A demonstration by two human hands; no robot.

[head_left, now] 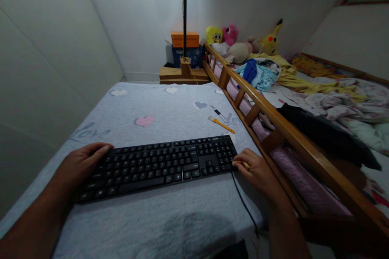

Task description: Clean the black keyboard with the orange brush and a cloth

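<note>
A black keyboard (158, 166) lies across the cloth-covered surface in front of me, a little tilted, its cable (243, 200) trailing from the near right corner. On its left end rests my left hand (88, 158), thumb along the top edge and the other fingers wrapped around the side, partly hidden. At the right end, my right hand (251, 168) pinches a small pale thing (245, 165) against the number keys; its kind is too small to make out. Beyond the keyboard lie a yellow-handled brush (223, 124) and a thin metal tweezer-like tool with a dark band (217, 111).
A wooden bed rail (258, 97) runs along the right side. Behind it are rumpled clothes (258, 73), a black garment (322, 133) and several plush toys (214, 34). At the back stand a wooden base with a black pole (184, 16) and an orange box (190, 39).
</note>
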